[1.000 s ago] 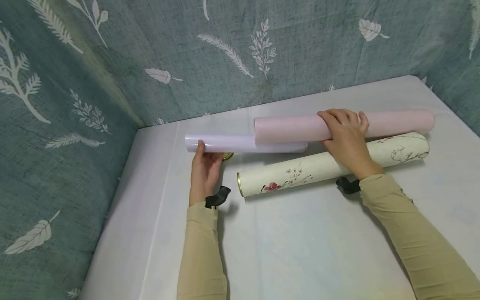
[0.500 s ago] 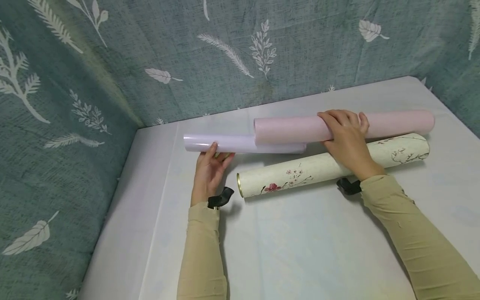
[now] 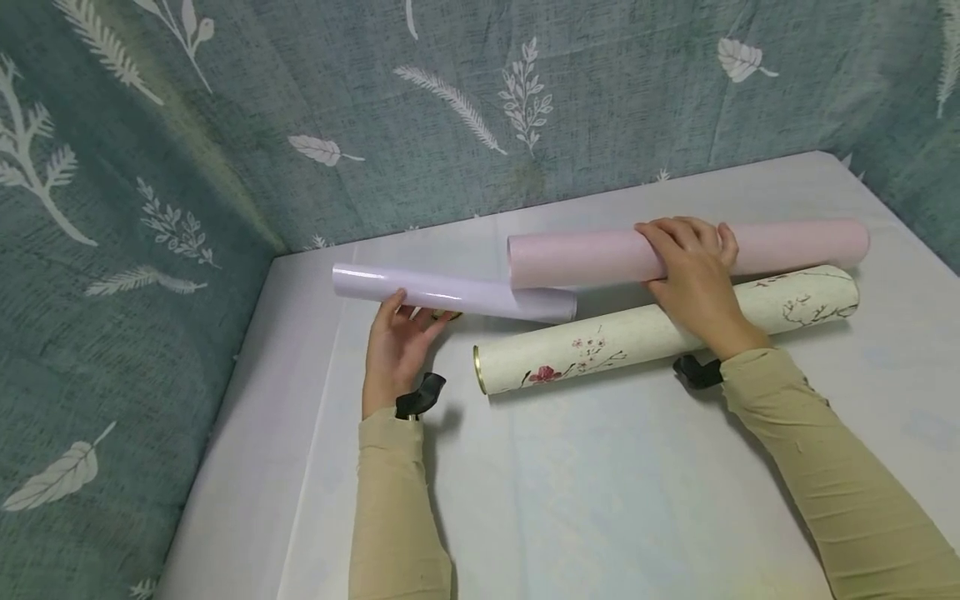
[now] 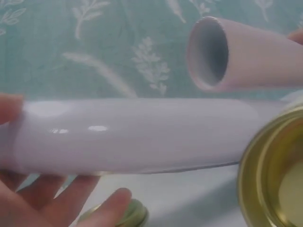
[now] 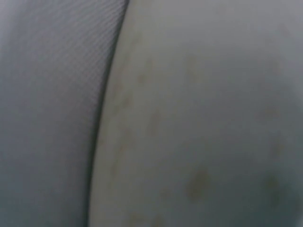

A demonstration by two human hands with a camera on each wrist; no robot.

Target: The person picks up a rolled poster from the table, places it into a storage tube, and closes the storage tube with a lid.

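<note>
In the head view my left hand holds a glossy pale lavender roll, thumb on its near side and fingers underneath. The roll slants down to the right, its right end in front of a pink roll. My right hand grips that pink roll from above; in the left wrist view its hollow end faces left. Nearer lies a cream cylinder with painted blossoms and a gold-rimmed end. A small gold round cap shows by my left fingers; I cannot tell if they touch it.
A white cloth covers the table. Behind and to the left hangs a green leaf-patterned curtain. The right wrist view is blurred, filled by a pale speckled surface beside a grey one.
The lavender roll has moved left and tilted, its right end sliding out from behind the pink roll. My left hand has shifted left with it. My right hand and pink roll stay still.
</note>
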